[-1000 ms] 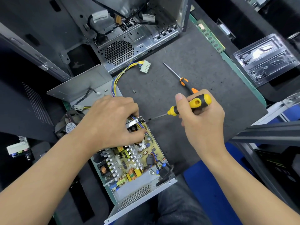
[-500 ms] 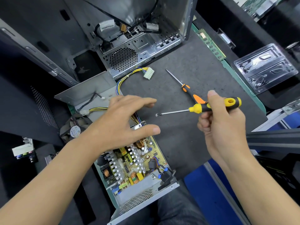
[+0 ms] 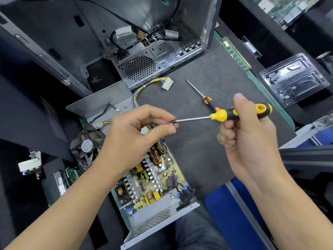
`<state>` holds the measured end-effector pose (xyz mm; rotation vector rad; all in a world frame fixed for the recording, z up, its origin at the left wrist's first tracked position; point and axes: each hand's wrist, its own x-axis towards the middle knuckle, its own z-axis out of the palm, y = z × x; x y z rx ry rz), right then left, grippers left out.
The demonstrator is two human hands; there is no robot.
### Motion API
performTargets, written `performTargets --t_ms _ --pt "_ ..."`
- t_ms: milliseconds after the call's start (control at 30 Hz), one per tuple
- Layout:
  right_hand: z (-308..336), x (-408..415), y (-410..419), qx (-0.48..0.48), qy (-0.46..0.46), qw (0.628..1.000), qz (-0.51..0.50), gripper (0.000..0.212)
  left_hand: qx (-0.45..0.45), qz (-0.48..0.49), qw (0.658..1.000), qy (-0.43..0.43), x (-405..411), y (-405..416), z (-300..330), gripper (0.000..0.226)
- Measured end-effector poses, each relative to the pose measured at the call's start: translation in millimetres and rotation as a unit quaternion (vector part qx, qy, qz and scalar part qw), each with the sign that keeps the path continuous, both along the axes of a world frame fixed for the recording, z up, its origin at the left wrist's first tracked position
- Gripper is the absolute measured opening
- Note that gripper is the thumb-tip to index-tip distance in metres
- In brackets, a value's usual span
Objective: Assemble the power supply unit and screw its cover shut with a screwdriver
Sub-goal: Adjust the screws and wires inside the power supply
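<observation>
We see open power supply unit (image 3: 153, 179) on mat, board exposed, below left hand (image 3: 133, 136). Left thumb and forefinger pinch small screw (image 3: 170, 123) at screwdriver (image 3: 223, 115) tip. Right hand (image 3: 246, 139) grips yellow-black handle. Spare screwdriver (image 3: 200, 93) lies beyond.

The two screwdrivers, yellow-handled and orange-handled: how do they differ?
The yellow-and-black-handled screwdriver is gripped in the right hand, lifted, its tip at the left hand; the orange-and-black-handled screwdriver lies untouched on the grey mat. The yellow handle looks thicker. Both have slim metal shafts.
</observation>
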<state>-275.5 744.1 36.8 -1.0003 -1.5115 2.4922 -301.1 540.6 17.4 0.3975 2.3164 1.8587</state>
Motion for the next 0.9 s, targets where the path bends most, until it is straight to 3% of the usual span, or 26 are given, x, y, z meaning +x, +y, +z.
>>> performTargets --t_ms 167,467,633,767,900 --pt "3.4 0.4 -1.9 0.004 0.009 1.0 0.007 0.044 0.034 0.029 0.999 -0.003 3.8 0.5 0.4 0.016" --pt "9.1 3.1 -5.7 0.026 0.018 0.999 0.007 0.049 0.038 0.054 0.998 0.002 4.6 1.1 0.5 0.014" --pt "10.3 6.3 -7.1 0.085 0.042 0.995 0.021 0.045 0.014 0.052 0.998 0.018 5.5 -2.9 -1.9 0.017" --pt "9.4 7.9 -7.5 0.087 0.042 0.995 0.022 0.036 -0.003 0.046 0.999 0.013 7.1 -5.8 -4.1 0.031" --pt "6.7 7.6 -7.1 0.091 0.017 0.995 0.025 0.036 -0.014 0.041 0.999 0.026 9.0 -6.0 -6.8 0.028"
